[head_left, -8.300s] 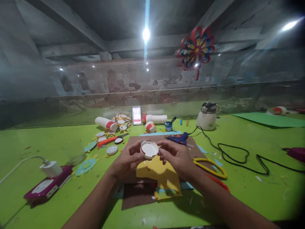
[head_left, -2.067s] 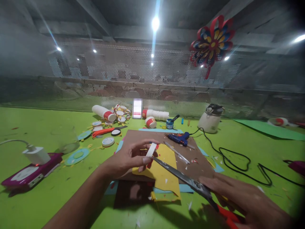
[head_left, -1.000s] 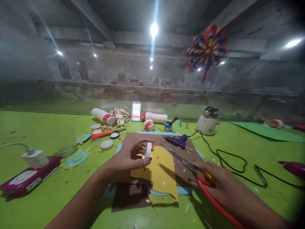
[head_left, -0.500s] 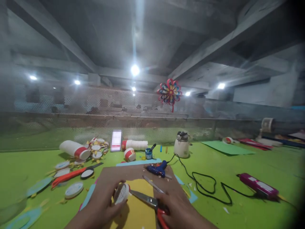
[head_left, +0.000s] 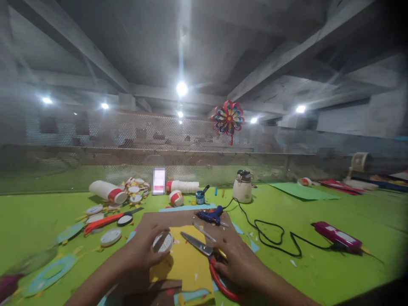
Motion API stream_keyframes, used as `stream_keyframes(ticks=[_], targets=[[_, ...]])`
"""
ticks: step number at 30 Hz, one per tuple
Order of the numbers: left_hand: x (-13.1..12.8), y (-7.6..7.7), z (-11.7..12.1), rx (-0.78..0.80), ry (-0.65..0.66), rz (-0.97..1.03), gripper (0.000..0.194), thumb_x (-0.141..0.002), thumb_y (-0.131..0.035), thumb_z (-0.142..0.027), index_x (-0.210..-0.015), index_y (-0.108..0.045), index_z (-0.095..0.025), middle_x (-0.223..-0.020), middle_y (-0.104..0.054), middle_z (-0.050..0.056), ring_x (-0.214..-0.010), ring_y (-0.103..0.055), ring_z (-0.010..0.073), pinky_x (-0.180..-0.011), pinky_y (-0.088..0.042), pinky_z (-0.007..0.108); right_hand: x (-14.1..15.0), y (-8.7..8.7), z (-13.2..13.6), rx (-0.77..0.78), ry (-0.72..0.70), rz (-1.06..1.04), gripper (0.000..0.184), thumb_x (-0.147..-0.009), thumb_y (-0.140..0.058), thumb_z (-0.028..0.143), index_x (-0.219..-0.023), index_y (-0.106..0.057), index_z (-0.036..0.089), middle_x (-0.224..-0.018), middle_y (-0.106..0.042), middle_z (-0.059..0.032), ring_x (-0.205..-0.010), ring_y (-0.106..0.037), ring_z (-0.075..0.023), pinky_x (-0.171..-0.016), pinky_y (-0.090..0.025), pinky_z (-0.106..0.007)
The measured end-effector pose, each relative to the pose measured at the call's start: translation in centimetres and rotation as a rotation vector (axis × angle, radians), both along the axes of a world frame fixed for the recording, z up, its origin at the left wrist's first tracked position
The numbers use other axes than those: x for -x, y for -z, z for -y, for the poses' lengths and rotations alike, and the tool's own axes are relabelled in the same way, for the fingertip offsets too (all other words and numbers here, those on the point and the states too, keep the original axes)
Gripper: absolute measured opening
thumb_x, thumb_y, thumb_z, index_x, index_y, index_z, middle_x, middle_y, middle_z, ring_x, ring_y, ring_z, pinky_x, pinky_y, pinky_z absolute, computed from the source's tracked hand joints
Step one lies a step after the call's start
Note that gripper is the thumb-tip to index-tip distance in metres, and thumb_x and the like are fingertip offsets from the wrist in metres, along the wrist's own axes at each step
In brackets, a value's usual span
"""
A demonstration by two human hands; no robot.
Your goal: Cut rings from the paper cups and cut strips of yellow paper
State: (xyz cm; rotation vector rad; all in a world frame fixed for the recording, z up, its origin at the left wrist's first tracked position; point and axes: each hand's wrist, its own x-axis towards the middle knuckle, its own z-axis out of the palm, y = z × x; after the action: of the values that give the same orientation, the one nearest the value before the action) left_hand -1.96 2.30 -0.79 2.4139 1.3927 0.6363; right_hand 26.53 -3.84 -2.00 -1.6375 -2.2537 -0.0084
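Note:
My left hand [head_left: 140, 250] is closed round a small white paper-cup base [head_left: 162, 242], held on edge above the yellow sheet [head_left: 186, 261]. My right hand [head_left: 237, 263] grips red-handled scissors [head_left: 204, 253]; their blades point up and left toward the cup base, a short way from it. Both hands hover over a brown board [head_left: 168, 219] lying on the green table.
A blue glue gun [head_left: 211, 216] with a black cord [head_left: 270, 238] lies behind the board. Paper cups [head_left: 108, 192], cut cup discs [head_left: 110, 237], orange-handled scissors [head_left: 105, 221], a small paint pot [head_left: 199, 197], a white kettle [head_left: 242, 190] and a magenta device [head_left: 338, 235] are scattered about. A mesh fence closes the table's far side.
The view has tilted upward, so the hands sit low in frame. The right hand took up the scissors and brought them to the cup piece held by the left hand.

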Motion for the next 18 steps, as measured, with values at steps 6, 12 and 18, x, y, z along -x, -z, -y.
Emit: stream_keyframes(ticks=[6,12,18], targets=[[1.5,-1.8,0.1,0.06,0.032,-0.091,0.058,-0.069,-0.061,-0.037,-0.124,-0.054,-0.021,-0.12,-0.062,0.011,-0.101,-0.061,0.0279,-0.083,-0.048,0.036,-0.4,0.4,-1.0,0.043,-0.014,0.033,0.034,-0.081,-0.056,0.031,-0.112,-0.067,0.024,-0.115,-0.064,-0.014,-0.105,-0.058,-0.0334,-0.08,-0.046,-0.04],[5.2,-1.3,-2.0,0.088,-0.037,-0.124,0.052,-0.068,-0.063,-0.039,-0.116,-0.057,-0.02,-0.116,-0.063,0.009,-0.102,-0.059,0.0263,-0.084,-0.045,0.033,-1.4,0.1,-1.7,0.052,-0.049,0.048,0.037,-0.086,-0.05,0.041,-0.11,-0.068,0.019,-0.117,-0.059,-0.0176,-0.105,-0.055,-0.0351,-0.082,-0.045,-0.046],[6.5,-0.6,-3.3,0.093,-0.056,-0.158,0.051,-0.072,-0.064,-0.038,-0.118,-0.058,-0.018,-0.118,-0.063,0.01,-0.105,-0.059,0.0275,-0.088,-0.045,0.034,-0.4,-0.6,-3.9,-0.01,-0.105,-0.001,0.037,-0.088,-0.047,0.038,-0.114,-0.066,0.019,-0.101,-0.065,-0.014,-0.091,-0.06,-0.0287,-0.076,-0.047,-0.041]])
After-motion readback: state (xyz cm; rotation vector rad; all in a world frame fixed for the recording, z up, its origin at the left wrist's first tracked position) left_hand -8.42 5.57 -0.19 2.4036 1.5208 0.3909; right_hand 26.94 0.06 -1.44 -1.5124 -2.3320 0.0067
